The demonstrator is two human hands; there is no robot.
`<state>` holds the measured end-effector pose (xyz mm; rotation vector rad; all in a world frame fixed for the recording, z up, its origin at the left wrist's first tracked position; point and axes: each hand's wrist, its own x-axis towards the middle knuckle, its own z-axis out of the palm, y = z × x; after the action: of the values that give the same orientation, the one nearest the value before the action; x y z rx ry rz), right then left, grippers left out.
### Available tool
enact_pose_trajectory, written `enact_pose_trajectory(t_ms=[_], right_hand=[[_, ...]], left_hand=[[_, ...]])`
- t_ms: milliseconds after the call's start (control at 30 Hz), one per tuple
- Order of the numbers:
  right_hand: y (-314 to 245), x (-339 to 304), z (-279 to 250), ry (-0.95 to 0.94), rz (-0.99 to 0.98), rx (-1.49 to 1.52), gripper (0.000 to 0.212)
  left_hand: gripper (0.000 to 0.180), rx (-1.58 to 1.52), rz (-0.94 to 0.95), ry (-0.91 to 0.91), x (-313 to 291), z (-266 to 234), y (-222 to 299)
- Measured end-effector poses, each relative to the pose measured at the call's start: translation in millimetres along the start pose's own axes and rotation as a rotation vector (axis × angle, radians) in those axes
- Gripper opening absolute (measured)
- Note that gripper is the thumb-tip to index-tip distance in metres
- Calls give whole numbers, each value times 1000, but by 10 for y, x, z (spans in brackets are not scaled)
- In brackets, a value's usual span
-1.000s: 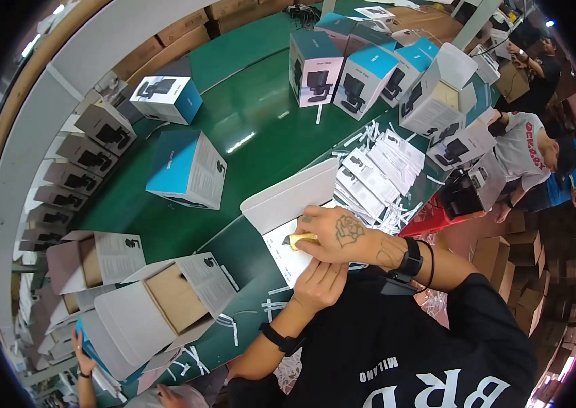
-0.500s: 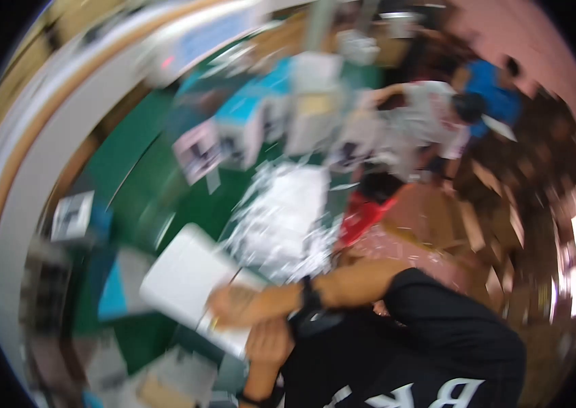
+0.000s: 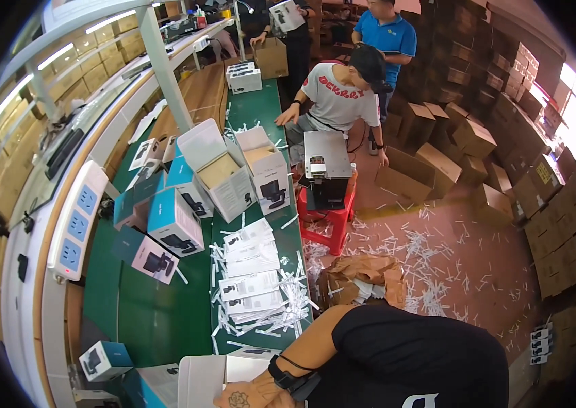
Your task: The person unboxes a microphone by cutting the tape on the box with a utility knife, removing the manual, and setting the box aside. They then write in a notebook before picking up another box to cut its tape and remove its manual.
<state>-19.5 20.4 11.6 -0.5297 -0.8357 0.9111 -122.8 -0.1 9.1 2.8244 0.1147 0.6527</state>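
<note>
Now at the frame's bottom edge, the right hand [image 3: 250,396] rests curled over the white box flap [image 3: 201,381] on the green bench [image 3: 152,313]; the view has swung up, and the left hand is out of sight.

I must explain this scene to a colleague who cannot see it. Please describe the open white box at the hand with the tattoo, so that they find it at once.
Start from the long green work table and follow it to its near end at the lower edge. There the right hand, tattooed, with a black wristband, rests on an open white cardboard box. Unlike the blue and white printed cartons farther up, it is plain white.
</note>
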Motion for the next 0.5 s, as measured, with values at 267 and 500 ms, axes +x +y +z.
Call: enact_pose_trajectory(t_ms=[267,500], right_hand=[[-340,281,-187,-387,-109,-908,18],[-27,102,-294,-392,-98,-665,16]], left_hand=[[22,0,19,60,-4,16,-25],[22,-10,49,115,40,26,-9]])
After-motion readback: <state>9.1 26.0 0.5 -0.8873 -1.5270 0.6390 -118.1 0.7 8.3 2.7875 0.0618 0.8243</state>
